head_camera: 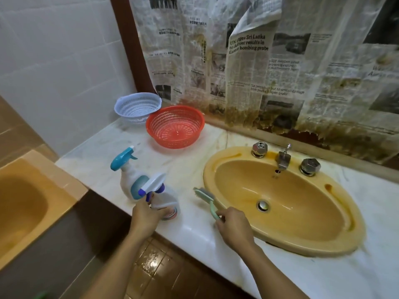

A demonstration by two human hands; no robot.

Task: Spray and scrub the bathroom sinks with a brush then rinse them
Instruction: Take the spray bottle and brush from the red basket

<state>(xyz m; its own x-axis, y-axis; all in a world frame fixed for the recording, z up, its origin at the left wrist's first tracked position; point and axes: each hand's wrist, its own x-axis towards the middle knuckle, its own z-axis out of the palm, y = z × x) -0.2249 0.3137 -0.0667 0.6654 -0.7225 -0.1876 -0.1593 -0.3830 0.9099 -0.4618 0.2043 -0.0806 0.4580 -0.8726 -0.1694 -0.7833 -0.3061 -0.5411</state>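
Head view: a wide-angle look down on a pale marble countertop (194,165), with both forearms reaching in from below.
Left hand (146,214): fingers wrapped round the neck of the spray bottle (167,205), just under its white and purple trigger. The nozzle points away to the left of the hand.
Spray bottle base: low at the counter's front edge. Whether it rests there or is lifted cannot be told.
Right hand (234,227): fingers pinching the near end of the brush (205,196).
Brush: pale green handle running up and left from the right hand. The bristled head lies at the left rim of the sink.
Sink (302,201): yellow oval basin, directly beyond and to the right of the right hand, with brown staining along its rim.
Drain (263,205): metal, in the basin floor, just beyond the right hand.
Tap (284,159): at the far rim, between two faceted metal knobs (259,149).
Second spray bottle (129,180): teal trigger, upright, just beyond the left hand and partly behind the held bottle.
Red basket (175,126): well beyond the left hand, touching or overlapping the pale blue basket (138,106) behind it.
Newspaper (248,61): sheets covering the wall behind the sink, stained brown along the bottom.
Orange tub (26,201): far left of the left hand, below counter level.
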